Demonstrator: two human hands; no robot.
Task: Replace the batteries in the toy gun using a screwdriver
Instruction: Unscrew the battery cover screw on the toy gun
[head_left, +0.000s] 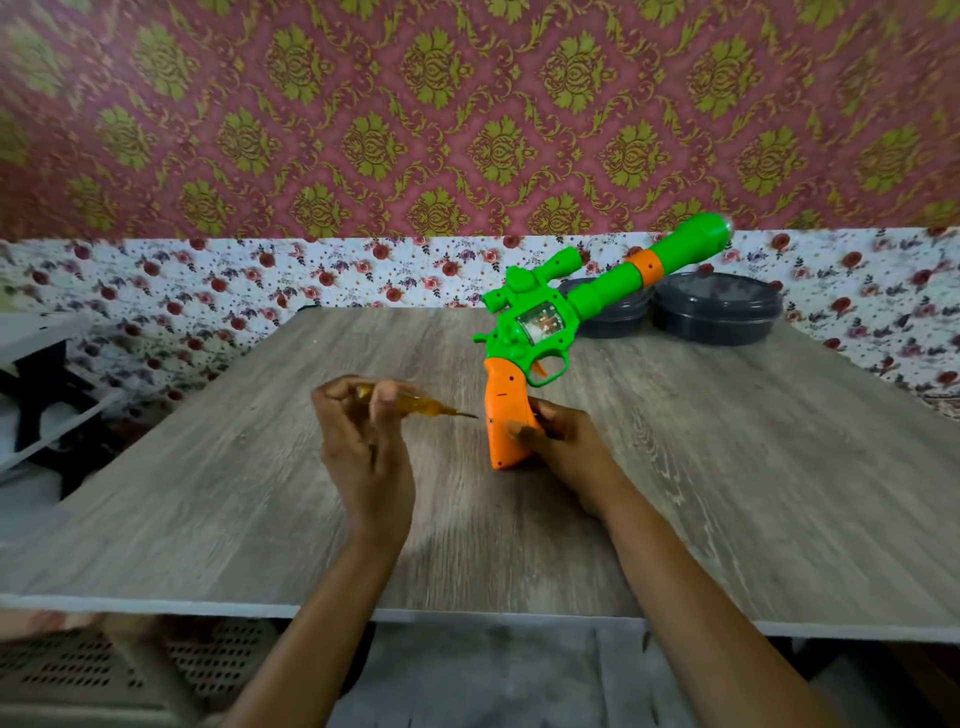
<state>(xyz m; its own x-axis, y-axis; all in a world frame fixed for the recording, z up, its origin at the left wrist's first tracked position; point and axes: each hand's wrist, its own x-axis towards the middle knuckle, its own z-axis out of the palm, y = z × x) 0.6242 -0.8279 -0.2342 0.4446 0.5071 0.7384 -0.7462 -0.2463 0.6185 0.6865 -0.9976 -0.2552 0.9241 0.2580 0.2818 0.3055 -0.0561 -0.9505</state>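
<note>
L hand has its fingers curled round the yellow screwdriver, tip aimed at but just short of the orange grip of the toy gun. R hand grips that handle, butt apparently on the desk, barrel tilted up & away. Best bet: brace the butt firm, seat the tip square in the cover screw (too small to pick out) & press in before turning; two dark tubs sit behind, not in the way.
</note>
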